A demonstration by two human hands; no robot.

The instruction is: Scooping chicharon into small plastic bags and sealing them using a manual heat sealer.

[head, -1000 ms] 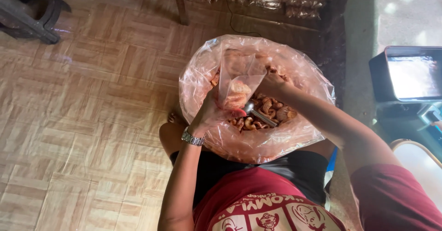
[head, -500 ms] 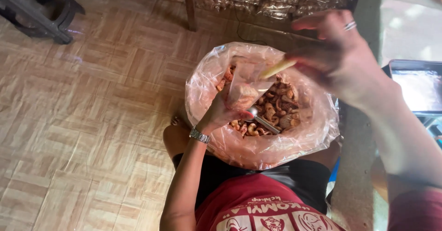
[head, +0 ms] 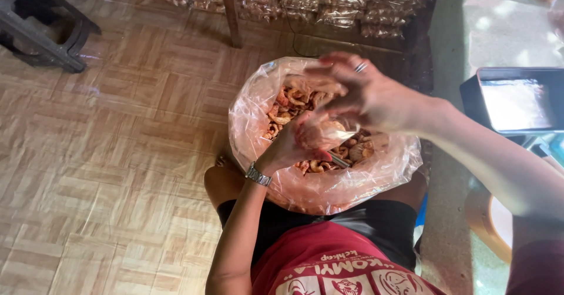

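Note:
A large clear plastic bag (head: 329, 195) full of orange-brown fried snacks (head: 294, 98) stands open between my legs. My left hand (head: 288, 148), with a metal wristwatch (head: 258, 176), grips a small clear bag (head: 320, 133) holding some snacks, just above the pile. My right hand (head: 364, 95), a ring on one finger, is curled over the small bag's top and its fingers pinch the plastic there. A metal scoop (head: 339, 158) lies in the snacks under the small bag, mostly hidden.
Rows of filled snack packets (head: 329, 1) line the far floor behind a wooden leg (head: 231, 13). A dark stool (head: 41, 30) stands at the top left. A black device with a pale screen (head: 517, 98) sits to the right, beyond a concrete strip.
My right hand left the snack pile, rose high with something pale yellow, then came down onto the small bag's top. My left hand kept holding the small bag.

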